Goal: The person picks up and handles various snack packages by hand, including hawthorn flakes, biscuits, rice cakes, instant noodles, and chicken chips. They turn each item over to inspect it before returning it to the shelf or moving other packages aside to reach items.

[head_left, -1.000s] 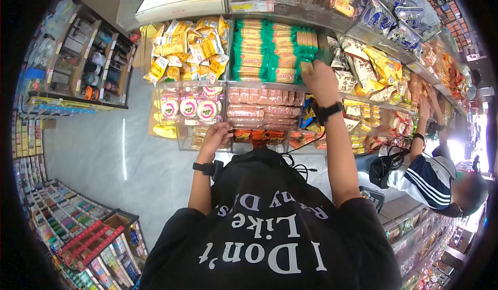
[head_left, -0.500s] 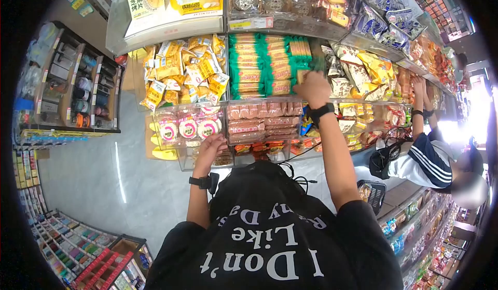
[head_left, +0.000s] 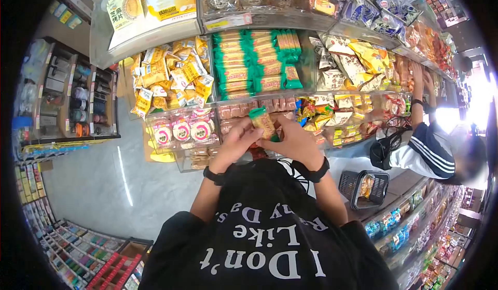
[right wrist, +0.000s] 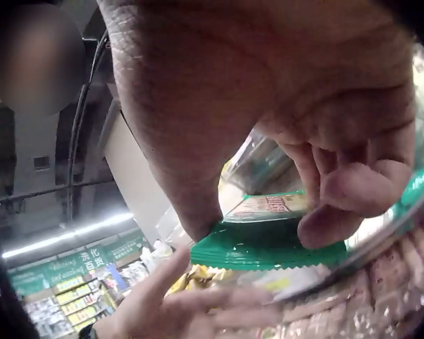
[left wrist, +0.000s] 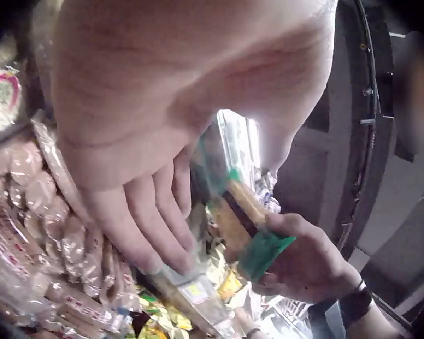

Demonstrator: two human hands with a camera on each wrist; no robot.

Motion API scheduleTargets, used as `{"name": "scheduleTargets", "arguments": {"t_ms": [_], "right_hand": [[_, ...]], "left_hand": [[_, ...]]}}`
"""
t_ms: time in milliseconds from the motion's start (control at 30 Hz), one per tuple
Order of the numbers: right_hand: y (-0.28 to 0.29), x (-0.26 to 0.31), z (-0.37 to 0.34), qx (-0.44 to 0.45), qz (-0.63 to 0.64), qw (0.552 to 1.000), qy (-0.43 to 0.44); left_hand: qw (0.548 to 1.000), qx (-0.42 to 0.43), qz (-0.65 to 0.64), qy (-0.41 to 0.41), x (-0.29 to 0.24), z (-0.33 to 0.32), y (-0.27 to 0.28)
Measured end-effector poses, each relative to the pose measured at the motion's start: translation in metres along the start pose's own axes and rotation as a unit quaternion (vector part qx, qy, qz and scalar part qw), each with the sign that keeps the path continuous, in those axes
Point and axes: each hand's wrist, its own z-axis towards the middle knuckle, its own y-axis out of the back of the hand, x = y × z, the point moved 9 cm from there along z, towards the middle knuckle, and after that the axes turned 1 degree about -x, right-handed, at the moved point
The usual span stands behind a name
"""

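Grey floor (head_left: 98, 186) lies beside the shop's snack bins; the right hand (head_left: 302, 144) pinches a green-ended biscuit packet (head_left: 263, 123) between thumb and fingers, before the bin of pinkish-brown wrapped snacks (head_left: 232, 111); the left hand (head_left: 236, 144), loosely open with fingers extended, is at the packet's other side, contact unclear.

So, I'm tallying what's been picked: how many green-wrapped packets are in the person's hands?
1: the green-wrapped packet, pinched between the right hand's thumb and fingers, beside the left hand. Another could be hidden behind the fingers.
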Motion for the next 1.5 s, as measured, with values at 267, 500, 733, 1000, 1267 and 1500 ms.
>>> {"name": "scheduleTargets", "arguments": {"t_ms": [267,500,733,1000,1267,1500], "right_hand": [[0.095,-0.029,0.075,-0.159,-0.077,0.984,0.020],[0.052,-0.087,0.155,-0.029,-0.309,0.945,-0.103],[0.040,-0.102,0.167,-0.032,-0.315,0.946,-0.062],[0.083,-0.048,0.134,-0.127,-0.312,0.939,-0.071],[0.083,-0.040,0.122,-0.123,-0.311,0.940,-0.063],[0.053,-0.084,0.146,-0.066,-0.362,0.927,-0.069]], "left_hand": [[0.992,-0.121,-0.013,-0.034,0.014,0.004,0.024],[0.980,-0.197,-0.004,-0.031,0.003,-0.019,0.024],[0.971,-0.240,-0.013,-0.016,0.017,-0.032,0.039],[0.977,-0.208,0.012,-0.035,0.012,-0.020,0.045],[0.976,-0.213,-0.023,-0.028,0.006,-0.022,0.050],[0.975,-0.218,-0.003,-0.040,0.012,-0.034,0.065]]}}
